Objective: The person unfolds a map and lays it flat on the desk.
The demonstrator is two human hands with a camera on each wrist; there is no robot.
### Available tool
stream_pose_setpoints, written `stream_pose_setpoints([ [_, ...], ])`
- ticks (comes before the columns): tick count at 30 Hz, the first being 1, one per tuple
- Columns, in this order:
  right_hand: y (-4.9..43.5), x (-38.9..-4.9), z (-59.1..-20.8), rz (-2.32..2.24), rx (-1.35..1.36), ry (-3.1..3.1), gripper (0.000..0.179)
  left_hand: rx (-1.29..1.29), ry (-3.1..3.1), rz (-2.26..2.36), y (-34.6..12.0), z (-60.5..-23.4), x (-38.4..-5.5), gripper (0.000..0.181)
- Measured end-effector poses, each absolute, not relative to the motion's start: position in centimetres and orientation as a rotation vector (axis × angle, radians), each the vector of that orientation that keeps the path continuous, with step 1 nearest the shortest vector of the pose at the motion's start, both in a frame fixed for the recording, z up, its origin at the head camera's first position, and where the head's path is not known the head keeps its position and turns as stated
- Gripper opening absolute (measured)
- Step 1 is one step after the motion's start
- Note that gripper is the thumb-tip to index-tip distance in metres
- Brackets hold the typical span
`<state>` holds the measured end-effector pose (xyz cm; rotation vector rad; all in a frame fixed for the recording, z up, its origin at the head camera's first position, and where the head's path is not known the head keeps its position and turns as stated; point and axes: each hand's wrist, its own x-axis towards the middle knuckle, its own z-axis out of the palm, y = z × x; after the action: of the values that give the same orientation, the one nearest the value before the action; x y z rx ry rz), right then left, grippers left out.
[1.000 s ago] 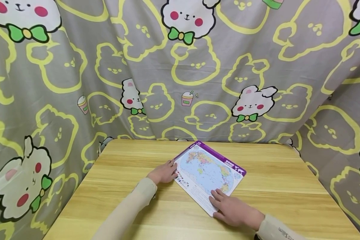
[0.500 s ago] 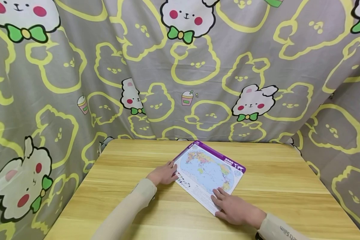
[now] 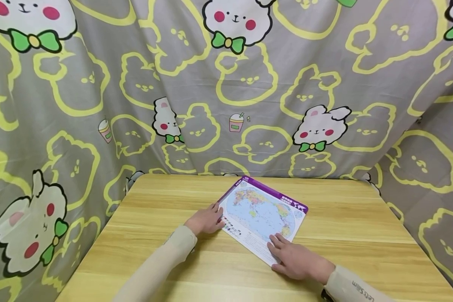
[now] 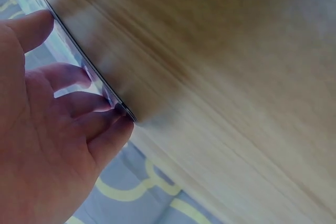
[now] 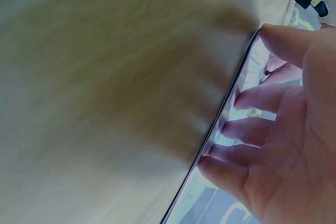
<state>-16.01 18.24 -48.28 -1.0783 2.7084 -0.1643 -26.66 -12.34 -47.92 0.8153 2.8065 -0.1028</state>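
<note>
A world map board [image 3: 256, 214] with a purple band along its far edge lies flat and turned at an angle on the wooden table. My left hand [image 3: 205, 219] touches its left edge, fingers fairly straight and slightly bent at the tips. On the near right corner rests my right hand [image 3: 296, 258], its fingers spread over the printed side and its thumb at the edge. Both wrist views show the board edge-on: fingertips of the left hand [image 4: 58, 114] and of the right hand [image 5: 273, 129] press along its rim. The near right corner is partly hidden by the right hand.
The wood-grain table [image 3: 151, 251] extends around the board on all sides. A grey curtain [image 3: 196, 84] with yellow outlines and white rabbit prints hangs behind the table and along both sides.
The map board has turned slightly counterclockwise, its right corner shifting away from me. My right hand has moved a little right and away with it; the left hand stays nearly in place.
</note>
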Motion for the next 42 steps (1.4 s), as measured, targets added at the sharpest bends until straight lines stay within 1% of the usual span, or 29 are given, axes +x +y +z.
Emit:
stream_pose_setpoints([
  [17, 18.7, -16.7, -48.3, -0.169, -1.034, 2.736, 0.060, 0.843, 2.801, -0.118, -12.8, -48.3, -25.6, 0.062],
  [30, 19.4, -17.4, -48.6, -0.181, -1.069, 2.777, 0.058, 0.863, 2.821, -0.156, -12.4, -48.3, -24.5, 0.062],
  [42, 19.9, -18.1, -48.8, -0.210, -1.029, 2.767, 0.058, 0.896, 2.827, -0.178, -12.5, -48.5, -24.0, 0.057],
])
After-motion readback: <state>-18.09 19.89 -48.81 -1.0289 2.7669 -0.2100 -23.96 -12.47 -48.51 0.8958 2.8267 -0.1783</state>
